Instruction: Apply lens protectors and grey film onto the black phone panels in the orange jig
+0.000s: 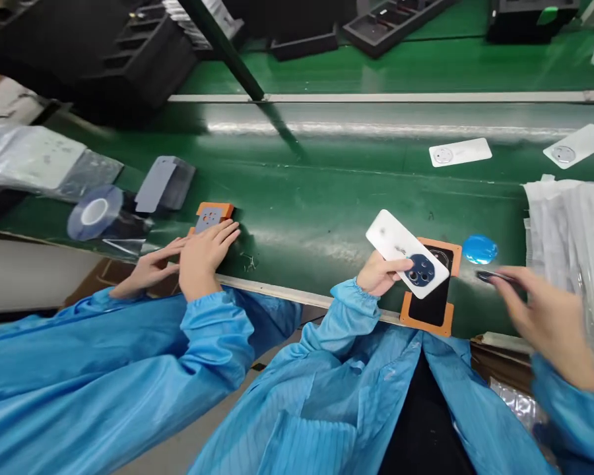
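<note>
"Nearest thing?"
"Orange frame, at the surface's near edge, right part. White panel, slanted, overlaps it in view; my left hand has it: fingers gripping, thumb at its dark camera disc."
"Right hand?"
"Fingers pinching a small dark item; blurred, can't tell what."
"Farther?"
"Blue disc just beside the frame; two white panels toward the surface's far edge, right."
"Tip?"
"I'd say: panel steady, thumb light, right hand unhurried."

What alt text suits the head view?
Worker's left hand holds a white phone-shaped panel partly over an orange fixture; blurred right hand holds a slim dark object. Co-worker's hands are at another orange fixture on the green bench.
</note>
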Available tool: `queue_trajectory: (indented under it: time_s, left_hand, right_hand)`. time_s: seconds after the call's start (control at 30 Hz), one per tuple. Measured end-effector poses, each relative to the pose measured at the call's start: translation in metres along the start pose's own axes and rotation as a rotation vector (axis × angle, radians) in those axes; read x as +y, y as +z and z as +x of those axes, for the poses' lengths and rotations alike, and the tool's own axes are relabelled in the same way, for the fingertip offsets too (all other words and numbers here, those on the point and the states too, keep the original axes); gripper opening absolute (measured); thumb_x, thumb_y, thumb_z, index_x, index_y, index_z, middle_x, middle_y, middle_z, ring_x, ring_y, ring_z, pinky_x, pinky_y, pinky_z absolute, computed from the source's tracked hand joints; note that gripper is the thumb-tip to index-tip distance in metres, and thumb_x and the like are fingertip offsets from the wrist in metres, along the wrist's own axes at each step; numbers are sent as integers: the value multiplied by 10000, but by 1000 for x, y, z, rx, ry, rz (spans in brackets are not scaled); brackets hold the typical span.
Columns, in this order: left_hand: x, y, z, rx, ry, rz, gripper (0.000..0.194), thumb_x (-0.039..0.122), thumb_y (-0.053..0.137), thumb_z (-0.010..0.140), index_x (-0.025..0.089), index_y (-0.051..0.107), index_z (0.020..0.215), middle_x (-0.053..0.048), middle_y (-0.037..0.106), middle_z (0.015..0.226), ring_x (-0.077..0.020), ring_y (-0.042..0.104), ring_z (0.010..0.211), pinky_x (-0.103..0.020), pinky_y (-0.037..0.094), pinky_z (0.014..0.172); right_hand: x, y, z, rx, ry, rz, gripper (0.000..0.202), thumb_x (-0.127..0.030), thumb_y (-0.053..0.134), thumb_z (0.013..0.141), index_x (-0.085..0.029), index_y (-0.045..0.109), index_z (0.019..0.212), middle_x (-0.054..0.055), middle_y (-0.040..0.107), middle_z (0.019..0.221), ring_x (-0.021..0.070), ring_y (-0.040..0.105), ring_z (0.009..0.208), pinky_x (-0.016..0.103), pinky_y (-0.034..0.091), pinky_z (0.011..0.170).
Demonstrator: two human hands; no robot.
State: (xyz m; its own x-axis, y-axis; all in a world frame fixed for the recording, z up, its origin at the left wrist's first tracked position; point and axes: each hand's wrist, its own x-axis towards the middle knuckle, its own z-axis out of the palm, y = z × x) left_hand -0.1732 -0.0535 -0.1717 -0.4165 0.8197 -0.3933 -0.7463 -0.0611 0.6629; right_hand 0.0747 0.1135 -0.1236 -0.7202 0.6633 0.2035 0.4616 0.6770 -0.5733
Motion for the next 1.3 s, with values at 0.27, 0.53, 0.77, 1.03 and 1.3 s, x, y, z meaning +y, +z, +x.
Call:
queue_trajectory:
  time_s: [0.27,0.53,0.77,1.03,1.3]
  left_hand:
    - [24,-27,-2,239,231,-54,445,239,976,510,158,633,780,46,605,638,-17,397,439,-183,247,396]
    - [9,-35,5,312,249,-118,469,231,1001,526,162,662,842,47,655,693,-42,530,492,-184,417,468]
    - [5,-27,9,362,273,-106,526,243,1024,482,163,718,902,-14,766,873,-162,730,788,-275,603,760]
    - [-7,-11,13,449,345,-32,533,335,1047,445,138,722,819,-25,740,788,-123,655,649,-220,493,545]
    - [-38,29,3,252,439,235,511,654,858,749,165,764,865,-49,738,786,-147,658,607,-284,545,566]
  right_hand:
    - [10,112,14,37,-456,46,295,-151,577,1024,-305,769,1187,25,760,1303,273,662,1333,488,549,1138]
    - [11,106,4,-62,-492,-137,261,-170,604,1013,-285,737,1206,61,753,1293,279,677,1284,525,513,1149]
    - [-10,113,4,-32,-455,-247,309,-170,580,1004,-228,692,1286,122,725,1303,314,654,1253,539,506,1124]
    - [-28,96,1,56,-378,-120,206,-221,604,1004,-253,727,1166,90,769,1173,302,716,1119,504,571,1008]
    - [-73,93,11,320,-227,71,100,-226,634,993,-238,724,1033,87,796,1053,251,766,971,393,620,882]
